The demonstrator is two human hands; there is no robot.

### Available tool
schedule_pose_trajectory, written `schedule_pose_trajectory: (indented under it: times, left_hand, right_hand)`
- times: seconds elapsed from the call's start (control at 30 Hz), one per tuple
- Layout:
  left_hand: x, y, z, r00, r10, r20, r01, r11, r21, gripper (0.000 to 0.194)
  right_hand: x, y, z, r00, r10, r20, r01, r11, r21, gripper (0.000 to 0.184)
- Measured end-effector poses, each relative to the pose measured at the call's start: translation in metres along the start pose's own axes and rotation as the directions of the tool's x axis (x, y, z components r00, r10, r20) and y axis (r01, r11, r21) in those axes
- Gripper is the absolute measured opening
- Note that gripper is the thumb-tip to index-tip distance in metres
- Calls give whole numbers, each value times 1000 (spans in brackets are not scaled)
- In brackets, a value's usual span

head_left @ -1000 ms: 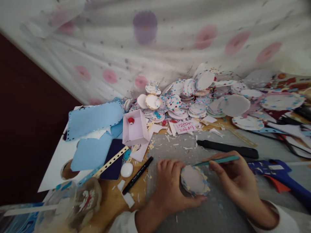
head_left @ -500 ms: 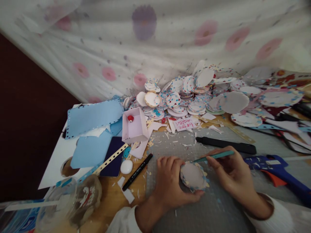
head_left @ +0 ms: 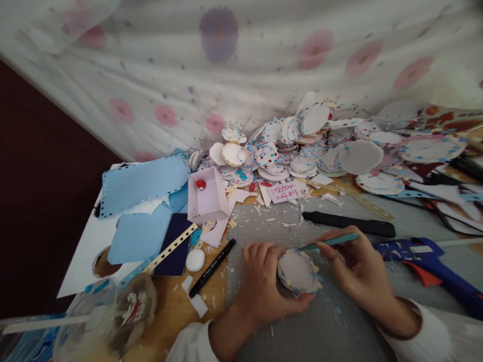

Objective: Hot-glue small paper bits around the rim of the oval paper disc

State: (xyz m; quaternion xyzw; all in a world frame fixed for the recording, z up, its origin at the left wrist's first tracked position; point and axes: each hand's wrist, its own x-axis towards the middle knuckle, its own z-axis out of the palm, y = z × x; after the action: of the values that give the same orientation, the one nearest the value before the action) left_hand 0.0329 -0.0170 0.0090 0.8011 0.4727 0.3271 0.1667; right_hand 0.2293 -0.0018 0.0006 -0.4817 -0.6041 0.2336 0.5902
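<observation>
Left hand point(head_left: 260, 281) grips disc point(head_left: 298, 272) by its rim, over mat point(head_left: 294, 337). Right hand point(head_left: 358, 276) pinches teal tool point(head_left: 339, 240), long axis pointing left, tip by disc's far edge; contact unclear.

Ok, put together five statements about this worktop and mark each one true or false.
1. The left hand holds a round disc with a decorated rim. True.
2. The right hand holds the black marker. False: it holds a slim teal tool; the marker lies to the left of the left hand.
3. A small red item sits inside the pale open box. True.
4. The blue tool with an orange trigger lies to the left of both hands. False: it lies to their right.
5. Round pieces are heaped in front of a flowered cloth. True.
</observation>
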Motion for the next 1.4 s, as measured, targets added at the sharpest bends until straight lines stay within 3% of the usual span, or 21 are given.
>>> schedule_pose_trajectory:
  times: [0.83,1.4]
  left_hand:
    - [-1,-2,1,999,-11,40,12,1000,-10,66]
    - [2,0,-1,1000,-3,13,3,1000,-9,67]
  right_hand:
    - [-1,-5,-1,997,-52,64,53,999,-9,3]
    - [-8,0,-2,989,-124,76,129,990,-62,15]
